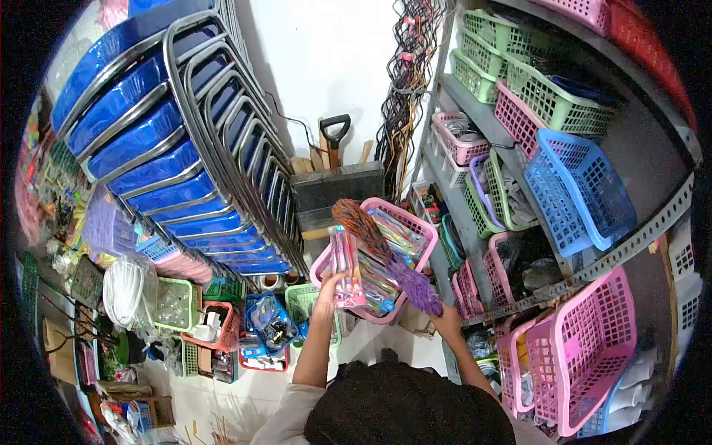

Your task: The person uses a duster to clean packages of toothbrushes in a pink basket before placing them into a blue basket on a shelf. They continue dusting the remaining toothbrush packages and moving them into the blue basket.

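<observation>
My left hand (335, 286) is closed around clear plastic packs (345, 256) with slim pink, orange and white items inside, possibly toothbrushes. The packs stand over the left side of a pink basket (424, 215). More colourful packaged items (386, 280) lie in that basket. Across it runs a long stringy bundle (393, 263), orange-brown at the far end and purple at the near end. My right hand (446, 323) is closed at the purple end of the bundle, by the basket's right side. What holds the basket up is hidden.
Stacked blue chairs with metal frames (170, 141) rise on the left. A metal shelf (475, 111) with plastic baskets stands on the right, and a big pink basket (586, 348) juts out low. Filled baskets (268, 322) line the tiled floor. A black-handled tool (334, 132) leans at the back.
</observation>
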`<state>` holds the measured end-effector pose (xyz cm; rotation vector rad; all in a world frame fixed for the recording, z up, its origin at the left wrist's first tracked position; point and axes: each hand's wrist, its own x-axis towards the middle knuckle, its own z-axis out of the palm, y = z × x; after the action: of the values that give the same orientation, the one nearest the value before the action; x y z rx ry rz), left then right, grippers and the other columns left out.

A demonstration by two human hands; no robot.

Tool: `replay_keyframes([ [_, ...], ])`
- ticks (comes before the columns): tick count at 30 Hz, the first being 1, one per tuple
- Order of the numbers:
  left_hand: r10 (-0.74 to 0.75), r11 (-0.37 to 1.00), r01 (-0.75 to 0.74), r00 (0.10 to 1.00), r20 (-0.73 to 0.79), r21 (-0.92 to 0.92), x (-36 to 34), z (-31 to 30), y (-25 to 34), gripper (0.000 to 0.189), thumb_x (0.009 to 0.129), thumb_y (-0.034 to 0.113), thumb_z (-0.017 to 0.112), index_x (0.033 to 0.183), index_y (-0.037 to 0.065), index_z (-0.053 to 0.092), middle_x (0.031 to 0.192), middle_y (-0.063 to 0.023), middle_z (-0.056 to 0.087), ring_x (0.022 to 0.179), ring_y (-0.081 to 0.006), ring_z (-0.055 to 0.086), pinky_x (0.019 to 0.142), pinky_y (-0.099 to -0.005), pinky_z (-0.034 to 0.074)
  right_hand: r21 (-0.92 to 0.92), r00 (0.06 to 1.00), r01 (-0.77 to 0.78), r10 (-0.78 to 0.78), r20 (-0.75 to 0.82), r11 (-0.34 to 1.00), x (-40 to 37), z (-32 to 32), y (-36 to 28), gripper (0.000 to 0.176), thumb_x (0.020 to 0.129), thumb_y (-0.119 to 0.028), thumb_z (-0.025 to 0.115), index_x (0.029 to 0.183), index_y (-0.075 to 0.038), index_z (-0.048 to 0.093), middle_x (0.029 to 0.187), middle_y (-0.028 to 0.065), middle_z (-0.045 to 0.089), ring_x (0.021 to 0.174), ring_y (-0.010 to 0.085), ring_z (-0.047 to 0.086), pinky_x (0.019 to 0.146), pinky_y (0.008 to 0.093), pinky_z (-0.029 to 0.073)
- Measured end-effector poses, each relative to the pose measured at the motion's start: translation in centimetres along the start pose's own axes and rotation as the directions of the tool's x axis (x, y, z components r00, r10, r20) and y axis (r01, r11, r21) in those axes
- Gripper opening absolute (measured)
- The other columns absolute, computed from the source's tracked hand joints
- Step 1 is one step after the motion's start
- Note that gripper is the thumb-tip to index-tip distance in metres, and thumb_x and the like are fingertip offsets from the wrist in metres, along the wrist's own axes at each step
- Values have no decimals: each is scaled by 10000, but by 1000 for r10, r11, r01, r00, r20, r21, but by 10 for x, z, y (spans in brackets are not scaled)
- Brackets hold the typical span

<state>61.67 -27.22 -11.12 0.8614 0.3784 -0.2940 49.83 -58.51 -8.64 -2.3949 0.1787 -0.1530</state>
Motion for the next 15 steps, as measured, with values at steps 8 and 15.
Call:
replay_keyframes([
  [8, 110, 975, -69, 977, 185, -212, 3, 13, 5, 353, 791, 165, 547, 1105, 6, 519, 1001, -153, 607, 909, -309, 609, 766, -441, 526, 11, 998, 58, -58, 15, 998, -15, -51, -41, 330, 692, -225, 661, 981, -73, 613, 768, 204, 613, 733, 387, 595, 649, 450, 459],
  [15, 201, 958, -106, 911, 361, -266, -40, 75, 40, 326, 891, 271, 490, 1108, 34, 547, 1007, -82, 606, 932, -235, 588, 835, -398, 486, -213, 969, 225, -241, -54, 951, -29, -91, -33, 389, 663, -198, 671, 1006, -33, 588, 744, 223, 589, 694, 409, 571, 651, 465, 446],
])
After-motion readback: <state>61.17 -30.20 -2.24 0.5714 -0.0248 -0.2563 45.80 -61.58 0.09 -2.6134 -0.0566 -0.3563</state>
